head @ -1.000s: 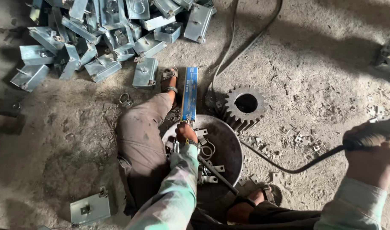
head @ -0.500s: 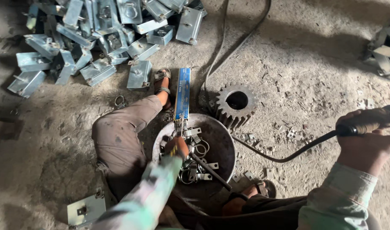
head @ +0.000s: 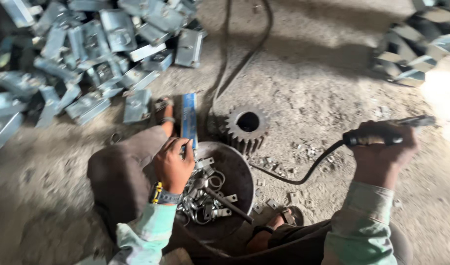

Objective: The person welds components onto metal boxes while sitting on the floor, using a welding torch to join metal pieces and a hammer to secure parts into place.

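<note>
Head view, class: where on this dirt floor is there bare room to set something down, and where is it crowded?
Bare dirt lies right of the gear, beyond the black cable, up to the metal pieces at top right. More lies lower left, below the bracket pile. Crowded: that pile, and the round pan of small fittings by the left hand. The right hand grips a welding holder.

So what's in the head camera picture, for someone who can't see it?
A person sitting on a dusty floor rests the left hand on a blue metal bar beside a round pan of small metal rings, while the right hand holds a cabled tool. A gear and a pile of metal brackets lie nearby.
</note>
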